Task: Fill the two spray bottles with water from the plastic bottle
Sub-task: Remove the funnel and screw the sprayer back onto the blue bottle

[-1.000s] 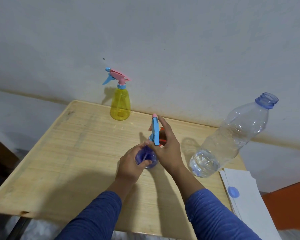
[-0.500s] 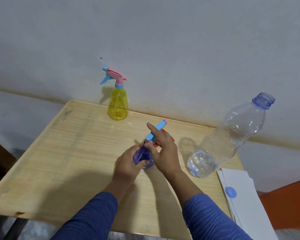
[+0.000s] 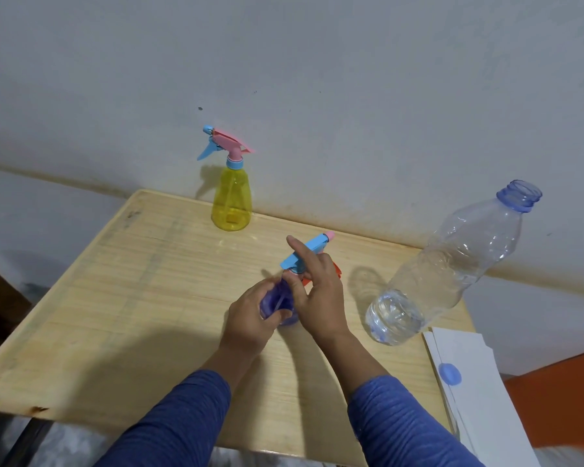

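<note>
Yellow spray bottle [image 3: 231,200] upright at the far edge of the bench [image 3: 115,298], head screwed on, well apart from the action. Nearer, left hand [image 3: 250,323] wrapped round the purple spray bottle [image 3: 279,305] on the bench, right hand [image 3: 317,291] pinching the collar under its blue trigger head [image 3: 309,249], forefinger lifted, likely twisting the head, off or back on, hard to say. Further right, plastic bottle [image 3: 445,264] open and low on water, blue cap [image 3: 449,373] on the paper [image 3: 479,399]; next move, by judgement, more turns with a firm grip below.
</note>
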`<state>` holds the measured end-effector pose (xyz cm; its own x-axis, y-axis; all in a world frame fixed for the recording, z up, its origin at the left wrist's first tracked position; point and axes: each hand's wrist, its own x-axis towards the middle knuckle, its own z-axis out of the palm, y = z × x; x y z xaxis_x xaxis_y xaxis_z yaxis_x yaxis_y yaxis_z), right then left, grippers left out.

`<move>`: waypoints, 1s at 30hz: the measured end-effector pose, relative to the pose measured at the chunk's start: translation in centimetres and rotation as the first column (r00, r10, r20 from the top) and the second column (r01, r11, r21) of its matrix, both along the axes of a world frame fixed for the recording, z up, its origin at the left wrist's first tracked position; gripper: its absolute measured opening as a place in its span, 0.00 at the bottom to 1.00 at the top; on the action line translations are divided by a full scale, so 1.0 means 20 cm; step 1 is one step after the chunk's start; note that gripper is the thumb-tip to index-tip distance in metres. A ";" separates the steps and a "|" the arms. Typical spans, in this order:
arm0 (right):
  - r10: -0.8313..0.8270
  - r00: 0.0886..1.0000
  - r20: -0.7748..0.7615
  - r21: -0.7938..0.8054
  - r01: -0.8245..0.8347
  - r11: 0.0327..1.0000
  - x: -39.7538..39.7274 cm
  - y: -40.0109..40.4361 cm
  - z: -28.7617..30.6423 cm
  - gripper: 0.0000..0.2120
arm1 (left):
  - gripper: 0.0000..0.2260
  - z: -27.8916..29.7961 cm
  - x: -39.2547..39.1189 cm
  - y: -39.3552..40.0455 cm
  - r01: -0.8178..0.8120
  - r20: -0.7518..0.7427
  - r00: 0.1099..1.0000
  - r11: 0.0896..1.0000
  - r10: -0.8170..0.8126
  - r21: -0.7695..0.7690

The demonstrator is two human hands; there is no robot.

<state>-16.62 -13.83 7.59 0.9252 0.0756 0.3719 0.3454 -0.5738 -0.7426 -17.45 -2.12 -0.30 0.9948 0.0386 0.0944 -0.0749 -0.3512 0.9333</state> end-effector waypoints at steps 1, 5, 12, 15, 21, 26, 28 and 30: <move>-0.018 1.000 0.002 0.014 0.018 1.000 0.00 0.01 0.00 0.27 | 0.25 0.00 0.00 0.00 0.001 0.006 1.000 1.000 -0.001 0.002; -0.060 0.998 -0.010 0.055 0.061 0.997 -0.01 0.04 -0.02 0.30 | 0.24 0.01 0.00 0.00 -0.005 0.017 1.000 1.000 0.005 -0.005; -0.007 1.000 -0.007 0.052 0.007 0.999 -0.02 0.03 -0.01 0.27 | 0.25 0.02 0.01 0.01 -0.016 0.013 1.000 1.000 0.016 -0.002; -0.069 0.998 0.007 0.069 0.069 0.995 -0.02 0.08 -0.04 0.23 | 0.24 0.01 -0.02 0.02 -0.021 0.017 1.000 1.000 0.020 0.013; -0.039 0.999 0.026 0.054 0.037 0.998 -0.05 0.06 -0.08 0.28 | 0.24 0.02 -0.04 -0.01 -0.011 0.015 1.000 1.000 0.011 -0.013; -0.077 0.992 0.098 0.033 0.074 0.997 -0.03 0.05 -0.09 0.29 | 0.24 0.03 -0.01 -0.01 -0.024 0.026 0.999 1.000 0.024 0.006; -0.121 0.986 0.116 0.022 0.119 0.993 -0.01 0.05 -0.09 0.28 | 0.24 0.04 -0.01 -0.01 -0.021 0.034 0.999 1.000 0.020 0.009; -0.125 0.988 0.087 0.023 0.123 0.992 -0.01 0.05 -0.08 0.29 | 0.23 0.04 -0.01 -0.01 -0.007 0.037 0.999 1.000 0.007 0.013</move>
<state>-16.80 -12.79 6.03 0.8907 -0.0453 0.4523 0.3366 -0.6031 -0.7232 -17.74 -2.30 0.56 0.9904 0.0440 0.1311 -0.1064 -0.3637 0.9254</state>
